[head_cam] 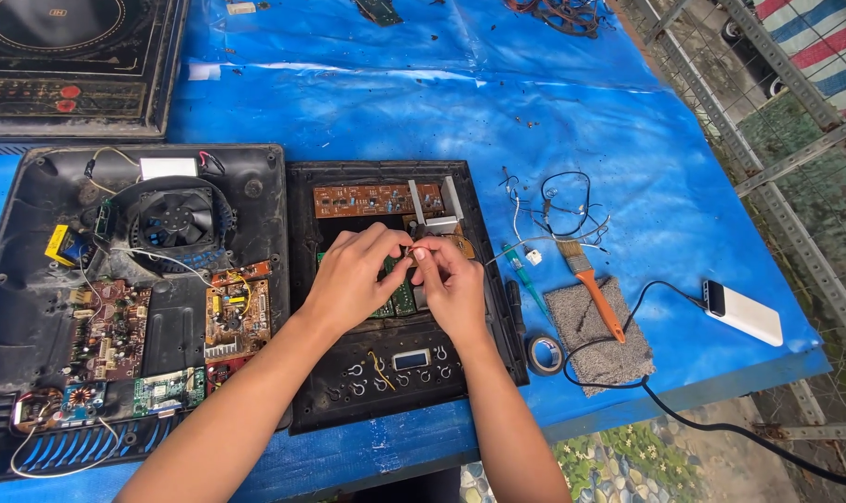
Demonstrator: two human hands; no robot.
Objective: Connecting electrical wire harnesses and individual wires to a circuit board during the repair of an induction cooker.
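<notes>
Over opened cooktop panel (pixel 385 279): left hand (pixel 348 279), right hand (pixel 455 289), fingertips pinched together on small part (pixel 415 251) (identity unclear); risk: slipping onto circuit board (pixel 376 198).

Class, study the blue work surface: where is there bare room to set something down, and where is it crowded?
The widest bare patch of blue tarp lies behind the two opened casings. A smaller one lies between the wires and the white power bank. It is crowded around both hands over the panel, and by the paintbrush, grey pad and tape roll.
</notes>
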